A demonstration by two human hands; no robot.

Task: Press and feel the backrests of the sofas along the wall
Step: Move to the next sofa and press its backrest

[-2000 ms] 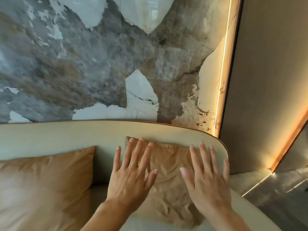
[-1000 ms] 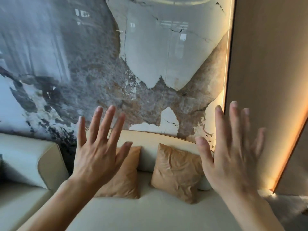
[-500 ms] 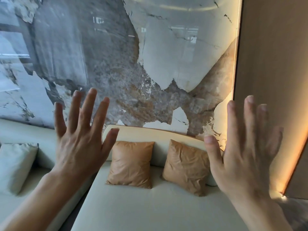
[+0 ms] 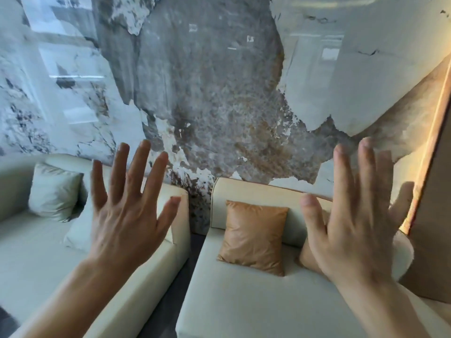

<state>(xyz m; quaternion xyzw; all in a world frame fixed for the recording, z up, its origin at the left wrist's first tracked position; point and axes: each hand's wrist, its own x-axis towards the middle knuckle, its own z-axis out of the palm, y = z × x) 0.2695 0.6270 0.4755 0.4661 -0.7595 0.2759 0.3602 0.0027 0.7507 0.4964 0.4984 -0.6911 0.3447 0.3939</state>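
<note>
Two cream sofas stand side by side against a marble-patterned wall. The right sofa's backrest [image 4: 256,191] is low with a thin brown piping; a tan cushion [image 4: 253,236] leans on it. The left sofa's backrest [image 4: 14,179] runs along the wall, with a pale cushion [image 4: 52,191] against it. My left hand [image 4: 127,213] is raised in the air with fingers spread, in front of the left sofa's arm. My right hand [image 4: 356,220] is also raised and spread, covering a second tan cushion [image 4: 308,259]. Neither hand touches a sofa.
A narrow dark gap [image 4: 185,264] of floor separates the two sofas. The left sofa's arm [image 4: 178,215] borders that gap. A lit wooden wall panel [image 4: 436,167] closes the right side. The right sofa's seat [image 4: 244,301] spreads out below my hands.
My hands have lifted off the tan cushion and backrest and stay raised. My view has pulled back and swung left, so the left sofa and its pale cushion have come into sight.
</note>
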